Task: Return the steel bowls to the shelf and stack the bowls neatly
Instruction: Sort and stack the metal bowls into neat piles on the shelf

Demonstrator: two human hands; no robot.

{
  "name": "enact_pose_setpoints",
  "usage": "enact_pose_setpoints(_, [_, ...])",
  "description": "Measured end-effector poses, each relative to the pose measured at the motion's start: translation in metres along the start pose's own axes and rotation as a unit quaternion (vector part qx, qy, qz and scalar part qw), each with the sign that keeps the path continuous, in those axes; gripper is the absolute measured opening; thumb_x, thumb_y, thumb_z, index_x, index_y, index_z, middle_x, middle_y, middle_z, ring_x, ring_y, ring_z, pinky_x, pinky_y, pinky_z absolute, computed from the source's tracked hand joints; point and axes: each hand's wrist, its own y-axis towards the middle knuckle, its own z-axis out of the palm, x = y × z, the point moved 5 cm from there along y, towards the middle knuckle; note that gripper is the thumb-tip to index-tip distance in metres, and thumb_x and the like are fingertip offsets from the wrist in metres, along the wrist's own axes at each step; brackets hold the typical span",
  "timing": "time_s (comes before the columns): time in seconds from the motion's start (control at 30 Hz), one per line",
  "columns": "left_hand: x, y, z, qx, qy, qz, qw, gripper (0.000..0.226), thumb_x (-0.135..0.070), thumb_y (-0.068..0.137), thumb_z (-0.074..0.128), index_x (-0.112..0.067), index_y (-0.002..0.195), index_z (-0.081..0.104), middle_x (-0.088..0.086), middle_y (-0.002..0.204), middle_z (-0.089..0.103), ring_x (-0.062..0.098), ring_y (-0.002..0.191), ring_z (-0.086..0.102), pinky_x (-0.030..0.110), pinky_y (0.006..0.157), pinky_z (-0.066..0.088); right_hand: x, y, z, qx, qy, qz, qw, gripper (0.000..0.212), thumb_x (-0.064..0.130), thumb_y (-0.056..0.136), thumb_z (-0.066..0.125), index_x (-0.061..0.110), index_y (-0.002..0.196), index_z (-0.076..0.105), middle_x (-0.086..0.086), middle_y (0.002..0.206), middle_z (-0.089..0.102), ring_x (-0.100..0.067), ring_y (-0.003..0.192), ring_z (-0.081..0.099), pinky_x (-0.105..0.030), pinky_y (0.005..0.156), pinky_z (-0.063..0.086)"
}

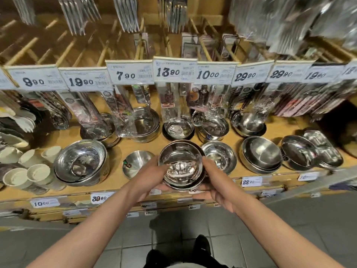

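Steel bowls (181, 165) nested, empty inside, both hands' fingers (209, 165) gripping rims, above shelf (123, 146)

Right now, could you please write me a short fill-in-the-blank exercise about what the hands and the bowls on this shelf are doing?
1. The stack of steel bowls is held by ____ hands, the left hand and the right hand.
2. The price tag hanging straight above the held stack reads ____.
3. The small bowl just left of the held stack lies upside ____.
4. The cups at the shelf's left end are coloured ____.

Missing words: two; 13.90; down; white
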Motion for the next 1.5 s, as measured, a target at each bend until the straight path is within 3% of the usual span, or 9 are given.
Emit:
enact_pose_setpoints(0.17, [-0.002, 0.009, -0.003, -0.013, -0.016, -0.026, 0.999, 0.042, -0.01, 0.1, 0.05, -0.02, 0.14, 0.045, -0.009, 0.111, 0.078, 0.019, 0.094, 0.077, 0.046, 0.094, 0.06, 0.015, 0.02, -0.016, -0.024, -0.039, -0.018, 0.999, 0.044, 0.04, 0.109, 0.046, 0.034, 0.153, 0.043, 0.0, 0.128, 0.072, -0.025, 0.112, 0.072, -0.044, 0.093, 0.061])
enact_pose_setpoints(0.33, [-0.006, 0.018, -0.006, -0.059, -0.022, -0.048, 0.997, 0.046, -0.013, 0.105, 0.049, -0.016, 0.149, 0.038, 0.005, 0.125, 0.067, 0.026, 0.094, 0.077, 0.035, 0.074, 0.065, 0.029, 0.041, -0.018, -0.036, -0.103, -0.067, 0.992, 0.029, 0.034, 0.109, 0.047, 0.035, 0.131, 0.065, 0.004, 0.124, 0.074, -0.02, 0.11, 0.072, -0.041, 0.089, 0.063])
enact_pose_setpoints(0.4, [-0.008, 0.025, -0.01, -0.072, 0.006, -0.058, 0.996, 0.053, -0.017, 0.104, 0.052, -0.015, 0.154, 0.033, 0.01, 0.143, 0.058, 0.031, 0.098, 0.075, 0.04, 0.085, 0.063, 0.038, 0.047, -0.019, -0.065, -0.194, -0.123, 0.971, 0.028, 0.033, 0.11, 0.043, 0.031, 0.12, 0.07, 0.012, 0.113, 0.074, -0.01, 0.107, 0.068, -0.017, 0.096, 0.051])
enact_pose_setpoints(0.5, [-0.011, 0.032, -0.013, -0.086, 0.048, -0.068, 0.993, 0.066, -0.022, 0.104, 0.055, -0.019, 0.16, 0.022, 0.016, 0.16, 0.04, 0.028, 0.089, 0.078, 0.044, 0.097, 0.058, 0.047, 0.055, -0.018, -0.093, -0.316, -0.164, 0.93, 0.027, 0.027, 0.111, 0.039, 0.027, 0.11, 0.066, 0.015, 0.092, 0.064, 0.001, 0.083, 0.054, -0.004, 0.061, 0.036])
enact_pose_setpoints(0.7, [-0.019, 0.043, -0.009, -0.11, 0.083, -0.064, 0.988, 0.068, -0.021, 0.1, 0.057, -0.02, 0.159, 0.022, 0.018, 0.162, 0.036, 0.021, 0.078, 0.078, 0.044, 0.095, 0.059, 0.059, 0.067, -0.023, -0.093, -0.363, -0.166, 0.912, 0.032, 0.017, 0.108, 0.041, 0.019, 0.081, 0.059, -0.002, 0.075, 0.066, -0.03, 0.08, 0.067, -0.017, 0.051, 0.035])
enact_pose_setpoints(0.9, [-0.02, 0.048, -0.013, -0.164, 0.11, -0.071, 0.978, 0.062, -0.018, 0.097, 0.057, -0.017, 0.154, 0.031, 0.014, 0.145, 0.056, 0.013, 0.069, 0.075, 0.03, 0.067, 0.064, 0.067, 0.066, -0.025, -0.064, -0.358, -0.174, 0.915, 0.028, 0.017, 0.105, 0.048, 0.013, 0.091, 0.071, -0.009, 0.083, 0.076, -0.029, 0.074, 0.074, -0.033, 0.063, 0.049])
enact_pose_setpoints(1.03, [-0.028, 0.042, -0.022, -0.241, 0.242, -0.041, 0.939, 0.057, -0.028, 0.092, 0.06, -0.011, 0.144, 0.043, 0.01, 0.117, 0.063, 0.025, 0.092, 0.069, 0.038, 0.079, 0.059, 0.074, 0.066, -0.026, -0.06, -0.394, -0.187, 0.898, 0.026, 0.016, 0.104, 0.049, 0.023, 0.091, 0.072, -0.001, 0.078, 0.077, -0.018, 0.067, 0.075, -0.021, 0.064, 0.05])
enact_pose_setpoints(1.17, [-0.043, 0.034, -0.022, -0.285, 0.285, 0.014, 0.915, 0.026, -0.021, 0.089, 0.067, -0.018, 0.111, 0.052, 0.01, 0.105, 0.064, 0.009, 0.069, 0.054, 0.019, 0.051, 0.031, 0.075, 0.067, -0.027, -0.051, -0.367, -0.176, 0.912, 0.022, 0.015, 0.105, 0.051, 0.024, 0.102, 0.07, 0.012, 0.064, 0.071, 0.002, 0.052, 0.069, -0.006, 0.053, 0.042])
enact_pose_setpoints(1.5, [-0.053, 0.01, -0.023, -0.297, 0.134, 0.06, 0.943, 0.018, -0.012, 0.094, 0.064, -0.023, 0.098, 0.077, -0.004, 0.076, 0.075, 0.017, 0.059, 0.074, 0.037, 0.061, 0.064, 0.075, 0.061, -0.025, -0.062, -0.368, -0.163, 0.913, 0.027, 0.008, 0.101, 0.055, 0.025, 0.082, 0.062, 0.007, 0.059, 0.066, 0.003, 0.046, 0.066, -0.005, 0.045, 0.038])
